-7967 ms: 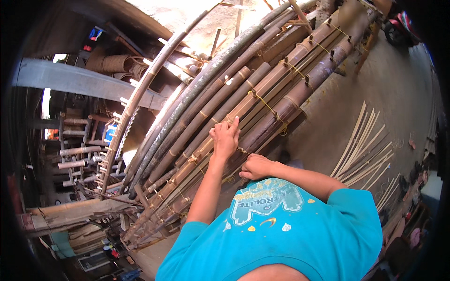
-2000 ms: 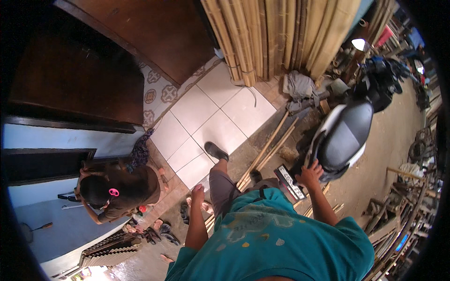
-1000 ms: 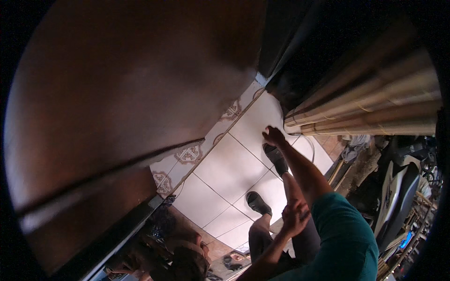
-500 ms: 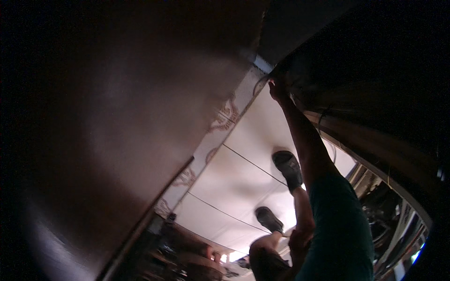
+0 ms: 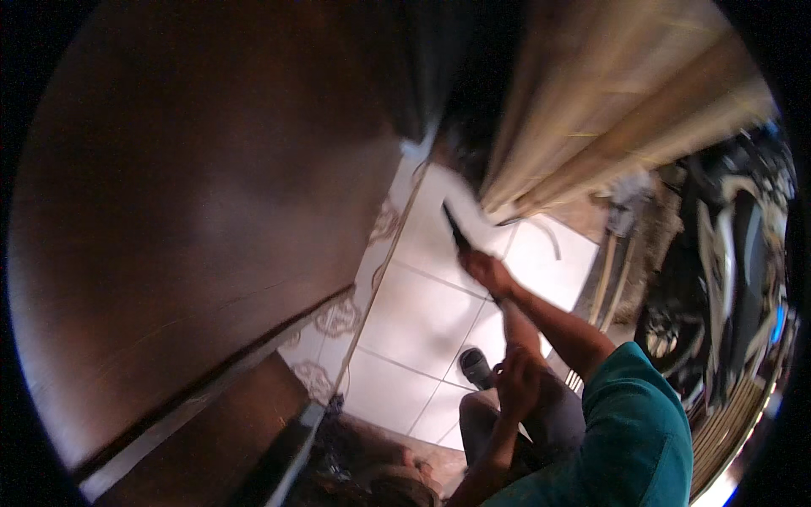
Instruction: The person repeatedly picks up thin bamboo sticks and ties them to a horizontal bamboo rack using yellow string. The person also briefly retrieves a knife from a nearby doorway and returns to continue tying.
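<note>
My right hand [image 5: 486, 270], at the end of a teal-sleeved arm, is closed around one end of a slim dark tool [image 5: 454, 226]. The tool points away from me over the white tiles, and motion blur hides its exact kind. Nearer my body, my left hand [image 5: 518, 384] is by my thigh with its fingers curled. Whatever those fingers hold, if anything, cannot be made out. One dark shoe [image 5: 477, 369] shows on the floor beside it.
A large dark brown panel [image 5: 194, 228] fills the left side. Along it runs a patterned tile border [image 5: 338, 315]. Blurred tan curtain-like folds [image 5: 617, 110] hang at the upper right. A motorcycle [image 5: 731, 270] stands at the right, and a thin curved cable [image 5: 549, 232] lies on the white tiles [image 5: 422, 296].
My right hand has drawn back from the dark far corner, and the dark tool now shows in it. My view has shifted, bringing the folds and the motorcycle into sight.
</note>
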Tool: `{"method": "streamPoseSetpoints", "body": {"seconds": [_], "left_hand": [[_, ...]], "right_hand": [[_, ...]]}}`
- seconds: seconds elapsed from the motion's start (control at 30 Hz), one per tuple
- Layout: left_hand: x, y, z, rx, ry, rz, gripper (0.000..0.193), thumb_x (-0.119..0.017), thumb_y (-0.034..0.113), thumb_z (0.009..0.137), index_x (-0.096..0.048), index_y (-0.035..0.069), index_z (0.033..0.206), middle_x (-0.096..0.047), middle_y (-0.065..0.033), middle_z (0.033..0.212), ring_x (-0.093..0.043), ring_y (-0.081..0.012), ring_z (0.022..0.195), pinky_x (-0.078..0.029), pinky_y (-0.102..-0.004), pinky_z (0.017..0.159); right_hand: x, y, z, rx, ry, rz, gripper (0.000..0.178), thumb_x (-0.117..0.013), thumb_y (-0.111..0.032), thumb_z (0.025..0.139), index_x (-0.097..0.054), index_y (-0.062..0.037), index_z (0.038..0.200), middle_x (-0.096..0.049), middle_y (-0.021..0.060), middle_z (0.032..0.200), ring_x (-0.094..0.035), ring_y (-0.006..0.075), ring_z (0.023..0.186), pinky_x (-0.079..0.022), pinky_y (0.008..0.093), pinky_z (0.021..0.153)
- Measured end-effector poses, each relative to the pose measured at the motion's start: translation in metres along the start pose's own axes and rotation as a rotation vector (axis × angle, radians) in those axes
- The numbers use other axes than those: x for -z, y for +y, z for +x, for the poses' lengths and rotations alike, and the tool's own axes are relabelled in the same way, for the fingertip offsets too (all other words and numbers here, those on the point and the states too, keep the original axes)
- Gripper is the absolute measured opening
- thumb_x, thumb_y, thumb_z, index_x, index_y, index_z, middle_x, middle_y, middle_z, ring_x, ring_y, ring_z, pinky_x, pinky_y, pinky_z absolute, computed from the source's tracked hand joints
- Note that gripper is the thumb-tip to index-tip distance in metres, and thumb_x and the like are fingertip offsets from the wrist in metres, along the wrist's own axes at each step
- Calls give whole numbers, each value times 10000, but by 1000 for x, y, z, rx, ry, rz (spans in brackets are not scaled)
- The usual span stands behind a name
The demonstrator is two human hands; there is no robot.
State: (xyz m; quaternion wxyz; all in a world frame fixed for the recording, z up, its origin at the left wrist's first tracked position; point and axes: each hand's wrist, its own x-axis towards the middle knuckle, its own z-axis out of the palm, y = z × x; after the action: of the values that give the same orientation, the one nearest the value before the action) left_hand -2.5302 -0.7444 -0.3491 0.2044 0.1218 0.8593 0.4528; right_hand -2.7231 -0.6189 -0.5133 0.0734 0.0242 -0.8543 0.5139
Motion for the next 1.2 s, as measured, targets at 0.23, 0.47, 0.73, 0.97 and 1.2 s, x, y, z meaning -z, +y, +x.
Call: {"method": "streamPoseSetpoints", "body": {"seconds": [0.23,0.47,0.73,0.97,1.2], "left_hand": [[25,-3,-141,418,-499,-189,377,-581,282,977,-583,-2,1224,-673,-145,1098,-648,-231,979,-507,-344,852],[146,-41,-197,902,-499,71,353,-510,355,954,-610,42,1084,-641,-100,972,-617,-205,851,-496,-367,719],[14,50,-145,817,-267,0,334,-514,318,936,-600,63,1133,-653,-106,894,-630,-241,792,-480,-397,614],[-315,217,-262,356,-714,212,293,-569,312,941,-578,116,1159,-647,-75,924,-625,-208,761,-497,-341,603],[-558,425,-435,-770,-1266,630,369,-602,325,952,-636,43,1186,-676,-84,863,-626,-172,780,-503,-315,753]], "right_hand": [[224,-212,-261,-846,-38,682,613,-564,-339,973,-354,-149,1517,-639,88,1016,-589,121,743,-554,294,658],[323,-328,-567,-1192,-30,1292,329,-582,-483,910,-569,-186,1049,-569,-26,742,-570,94,584,-497,258,544],[317,-420,-801,-885,734,1766,265,-642,-387,912,-618,-124,892,-613,21,744,-598,160,644,-510,323,619],[411,-436,-1003,-849,1013,1241,394,-658,-224,895,-526,-51,1223,-606,52,901,-578,130,734,-503,304,635],[485,-476,-1150,-546,1615,1271,409,-628,-216,908,-428,-96,1245,-588,74,877,-628,178,714,-539,329,625]]}}
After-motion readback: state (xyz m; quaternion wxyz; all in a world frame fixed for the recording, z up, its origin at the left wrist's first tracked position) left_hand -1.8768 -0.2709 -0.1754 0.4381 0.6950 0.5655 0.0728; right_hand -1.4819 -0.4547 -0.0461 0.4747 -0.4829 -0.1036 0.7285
